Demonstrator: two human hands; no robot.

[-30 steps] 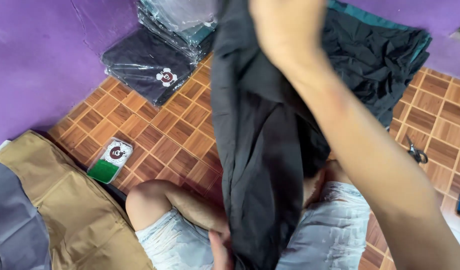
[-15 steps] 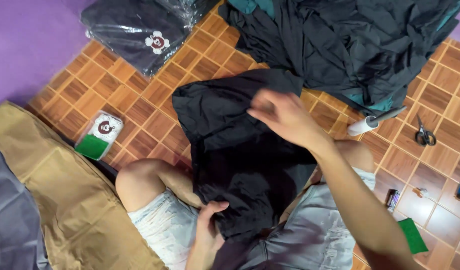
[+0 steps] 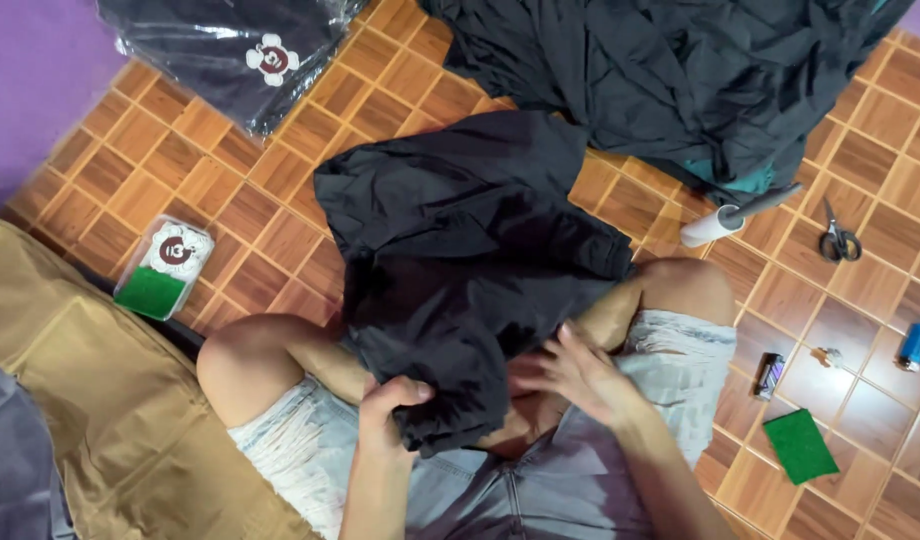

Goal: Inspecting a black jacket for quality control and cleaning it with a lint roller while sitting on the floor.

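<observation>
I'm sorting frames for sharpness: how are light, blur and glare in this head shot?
Head view: soft, even light with only faint shadows on the tiled floor. The right hand is slightly motion-blurred, while the left hand gripping the black garment is sharper. Glare streaks the plastic-wrapped stack. Folds in the dark pile sink into shadow. Straight tile lines show little distortion.

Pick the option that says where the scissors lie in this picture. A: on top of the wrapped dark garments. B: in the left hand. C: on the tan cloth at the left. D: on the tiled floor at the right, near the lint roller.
D: the scissors lie flat on the tiled floor, just right of the lint roller.
</observation>
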